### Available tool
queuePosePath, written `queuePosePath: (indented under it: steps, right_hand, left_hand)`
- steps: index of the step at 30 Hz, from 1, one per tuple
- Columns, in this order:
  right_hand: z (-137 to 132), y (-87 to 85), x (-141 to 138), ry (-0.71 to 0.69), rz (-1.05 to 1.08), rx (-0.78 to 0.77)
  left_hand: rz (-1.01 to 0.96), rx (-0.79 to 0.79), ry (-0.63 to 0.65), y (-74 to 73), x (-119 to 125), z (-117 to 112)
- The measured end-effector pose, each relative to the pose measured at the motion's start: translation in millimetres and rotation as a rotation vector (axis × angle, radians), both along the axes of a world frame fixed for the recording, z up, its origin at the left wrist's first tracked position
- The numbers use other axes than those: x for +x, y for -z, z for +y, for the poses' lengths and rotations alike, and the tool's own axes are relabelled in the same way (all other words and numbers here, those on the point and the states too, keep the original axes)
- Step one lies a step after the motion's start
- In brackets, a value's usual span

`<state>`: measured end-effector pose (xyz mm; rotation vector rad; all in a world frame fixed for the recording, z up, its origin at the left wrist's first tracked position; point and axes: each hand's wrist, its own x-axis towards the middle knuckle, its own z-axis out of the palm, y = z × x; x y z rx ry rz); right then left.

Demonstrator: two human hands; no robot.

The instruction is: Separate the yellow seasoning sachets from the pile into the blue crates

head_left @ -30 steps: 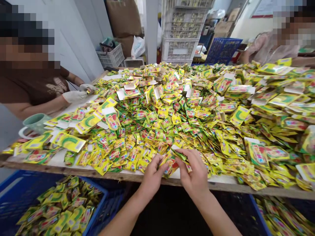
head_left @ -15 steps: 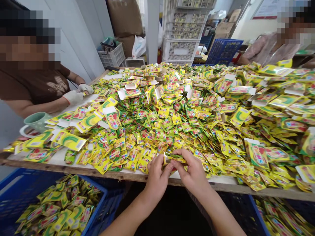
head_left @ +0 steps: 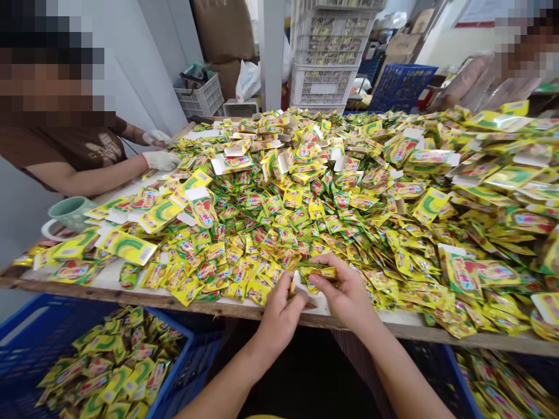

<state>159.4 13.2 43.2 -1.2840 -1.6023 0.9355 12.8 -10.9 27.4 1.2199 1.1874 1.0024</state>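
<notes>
Since the earlier frame the camera view has shifted slightly, and the small bunch of yellow-green foil sachets [head_left: 317, 272] has risen a little, now lying flatter between the bare left hand [head_left: 279, 319] and bare right hand [head_left: 345, 294]. The hands are together, with fingers from both closed on the bunch, just above the front of the long wooden table [head_left: 131, 295]. The bunch sits over the near edge of a wide heap of yellow-green foil sachets and opened card cartons [head_left: 279, 215], and the fingers hide part of it, so the exact count is hard to tell. A white-backed opened yellow card carton [head_left: 198, 206] lies on the heap further left. Below the table edge, a blue plastic crate [head_left: 187, 343] on the left holds a deep load of yellow-green sachets, and a second blue plastic crate [head_left: 458, 378] on the right holds more. So some sachets are already crated, but far more remain spread across the tabletop. Across the table, a co-worker's white-gloved hands [head_left: 161, 152] are at the heap's far-left side, near a pale green ceramic mug [head_left: 72, 213], and another person in a pale sleeve [head_left: 471, 84] stands at the far end.
</notes>
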Motion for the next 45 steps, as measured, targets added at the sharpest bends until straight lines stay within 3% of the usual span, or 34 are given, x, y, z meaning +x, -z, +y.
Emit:
queuePosePath:
  steps: [5,8,11,16,25,29,34,40,45]
  right_hand:
    - [2,4.1,-5,0.005,-0.011,0.011]
    - [4,2.2,-7,0.006,-0.138,0.143]
    - [1,1.0,-8,0.013,-0.139,0.23]
    - [-5,6.9,-9,0.073,-0.06,0.147]
    - [-2,11.8,-3,0.033,0.04,0.013]
    - [4,4.9,0,-0.063,-0.113,-0.013]
    - [7,-9.5,1,-0.219,-0.333,0.263]
    - [7,-24.0,2,-0.3,-0.27,0.043]
    - [8,-26.6,-3,-0.292,-0.345,0.16]
  left_hand:
    - [-0.072,-0.041,0.009,1.9,-3,3]
    - [-0.085,-0.031,0.073,1.6,-5,3]
    - [-0.126,-0.05,0.045,0.6,-5,5]
    - [-0.144,-0.071,0.022,-0.8,-6,7]
    - [-0.169,-0.077,0.031,-0.6,-4,9]
    - [-0.163,-0.053,0.061,-0.4,-4,9]
    - [-0.306,-0.06,-0.005,-2.7,-5,10]
    - [-0.352,-0.101,-0.075,-1.5,-2,5]
    - [-0.29,-0.07,-0.2,1.2,-2,2]
